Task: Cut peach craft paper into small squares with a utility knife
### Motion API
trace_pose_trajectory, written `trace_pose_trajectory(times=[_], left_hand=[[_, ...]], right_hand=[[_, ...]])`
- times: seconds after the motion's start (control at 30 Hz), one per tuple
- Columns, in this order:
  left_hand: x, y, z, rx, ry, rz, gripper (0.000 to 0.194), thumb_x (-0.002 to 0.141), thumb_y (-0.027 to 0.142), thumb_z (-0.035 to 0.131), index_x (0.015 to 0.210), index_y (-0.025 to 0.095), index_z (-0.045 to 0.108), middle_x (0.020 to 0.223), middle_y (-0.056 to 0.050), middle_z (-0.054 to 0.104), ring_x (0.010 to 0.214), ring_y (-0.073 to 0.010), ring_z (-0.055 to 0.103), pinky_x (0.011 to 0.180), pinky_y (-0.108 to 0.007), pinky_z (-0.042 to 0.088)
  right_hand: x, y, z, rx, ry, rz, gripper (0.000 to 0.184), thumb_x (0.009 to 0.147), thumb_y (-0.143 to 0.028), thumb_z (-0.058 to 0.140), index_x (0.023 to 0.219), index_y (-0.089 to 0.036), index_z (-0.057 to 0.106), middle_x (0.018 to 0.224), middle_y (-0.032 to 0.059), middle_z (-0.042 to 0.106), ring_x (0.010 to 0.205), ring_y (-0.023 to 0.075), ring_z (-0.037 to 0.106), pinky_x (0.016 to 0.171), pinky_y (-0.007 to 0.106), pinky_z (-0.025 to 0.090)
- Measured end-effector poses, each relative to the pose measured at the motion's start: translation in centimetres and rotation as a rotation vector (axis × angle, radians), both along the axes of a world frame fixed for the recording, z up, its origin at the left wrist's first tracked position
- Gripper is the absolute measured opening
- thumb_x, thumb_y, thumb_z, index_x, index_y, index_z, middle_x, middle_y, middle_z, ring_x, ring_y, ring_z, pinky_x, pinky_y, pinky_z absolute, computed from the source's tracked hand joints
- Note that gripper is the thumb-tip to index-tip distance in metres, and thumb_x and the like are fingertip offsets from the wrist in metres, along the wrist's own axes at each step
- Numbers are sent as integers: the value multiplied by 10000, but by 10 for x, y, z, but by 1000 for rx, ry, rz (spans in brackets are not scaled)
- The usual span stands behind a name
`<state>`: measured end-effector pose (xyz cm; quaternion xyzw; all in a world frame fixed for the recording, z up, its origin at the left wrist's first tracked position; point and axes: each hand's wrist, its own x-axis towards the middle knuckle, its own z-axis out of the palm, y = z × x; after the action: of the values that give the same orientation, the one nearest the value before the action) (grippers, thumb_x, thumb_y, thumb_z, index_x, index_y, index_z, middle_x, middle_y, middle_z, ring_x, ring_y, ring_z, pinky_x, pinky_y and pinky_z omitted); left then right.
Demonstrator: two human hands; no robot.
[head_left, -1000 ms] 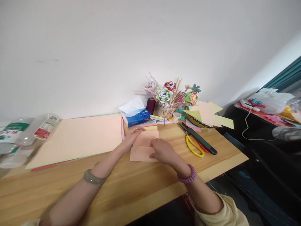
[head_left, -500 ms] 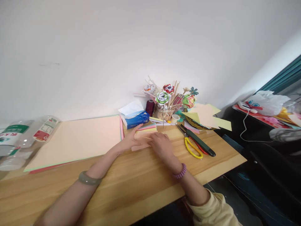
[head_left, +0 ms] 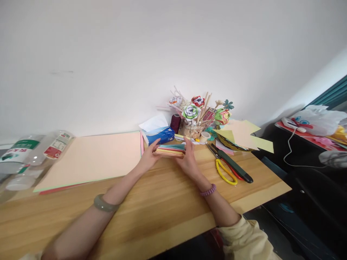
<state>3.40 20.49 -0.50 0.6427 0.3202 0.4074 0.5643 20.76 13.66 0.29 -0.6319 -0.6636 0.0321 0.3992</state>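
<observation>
A small stack of coloured paper [head_left: 170, 151] is held upright on its edge between my two hands, its pink, yellow and blue sheets showing as thin layers. My left hand [head_left: 150, 157] grips the left end of the stack. At the right end, my right hand [head_left: 188, 161] is closed on it, with the thumb side toward me. Just behind the stack lies a blue tissue pack [head_left: 160, 136] with a white tissue sticking out. To the right of my right hand are yellow-handled scissors [head_left: 226, 173] and a dark green cutter-like tool [head_left: 235, 167].
Large peach sheets [head_left: 94, 155] cover the table's left side, beside clear plastic bottles [head_left: 20, 153]. Paper flowers [head_left: 191, 112] stand in a holder near the wall, next to a dark thread spool [head_left: 175, 123]. Loose paper pieces [head_left: 241, 133] lie at the back right.
The paper pieces that lay spread under my hands are now gathered in one stack between them. My right hand has turned from palm-down to gripping the stack's end. The view shifted slightly.
</observation>
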Motion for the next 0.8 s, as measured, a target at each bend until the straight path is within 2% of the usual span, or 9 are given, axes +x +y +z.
trace_pose_trajectory(times=[0.1,0.27,0.37,0.43,0.5,0.57,0.63,0.7,0.8], left_hand=[[0,5,-9,1,14,85,784,611,120,582,1358,175,352,1257,-110,509,1193,-234,462,961,-342,383],[0,4,-9,85,36,159,703,681,101,481,1356,208,314,1254,-110,478,1204,-234,434,942,-384,400],[0,-3,-1,207,59,143,748,653,41,458,1354,259,314,1343,-71,392,1251,-208,367,1030,-406,306],[1,-11,5,299,114,101,775,626,1,447,1341,288,361,1411,-46,302,1301,-210,292,1064,-411,250],[1,-17,9,411,237,46,760,623,-22,437,1310,303,428,1463,-30,193,1328,-241,245,1061,-431,245],[1,-21,10,462,354,22,720,634,-24,443,1273,306,485,1476,-26,148,1302,-273,291,1044,-456,265],[1,-21,9,394,348,67,651,637,-5,470,1207,299,547,1441,-36,223,1242,-280,369,1031,-467,285],[1,-19,7,298,263,133,567,634,21,485,1132,274,585,1373,-49,320,1229,-272,379,1029,-457,297],[4,-16,3,223,149,195,599,637,40,450,1197,249,498,1337,-61,364,1269,-234,346,1035,-411,312]], right_hand=[[4,9,-6,-38,49,63,850,751,-293,589,1421,-178,79,1316,150,346,1248,233,344,1004,407,349],[5,16,-4,-47,55,124,759,809,-219,480,1435,-222,51,1368,119,320,1279,192,305,1035,390,305],[6,15,-1,-73,17,152,716,822,-188,449,1438,-260,92,1343,103,349,1271,191,319,1043,405,291],[6,13,1,-110,-19,170,677,826,-178,438,1434,-264,153,1330,110,353,1246,205,355,1018,408,326],[5,10,3,-155,-59,176,627,824,-174,437,1415,-263,244,1335,122,338,1209,232,398,973,422,372],[4,6,4,-194,-91,167,600,817,-181,454,1392,-266,310,1350,131,317,1186,262,417,943,452,392],[2,4,5,-218,-100,156,602,806,-193,481,1383,-277,332,1356,129,316,1187,277,413,948,479,381],[1,4,6,-226,-76,150,616,793,-214,513,1380,-282,338,1360,120,317,1212,277,389,975,481,356],[-1,4,6,-215,26,152,624,784,-258,536,1376,-286,339,1373,98,309,1271,250,327,1024,447,312]])
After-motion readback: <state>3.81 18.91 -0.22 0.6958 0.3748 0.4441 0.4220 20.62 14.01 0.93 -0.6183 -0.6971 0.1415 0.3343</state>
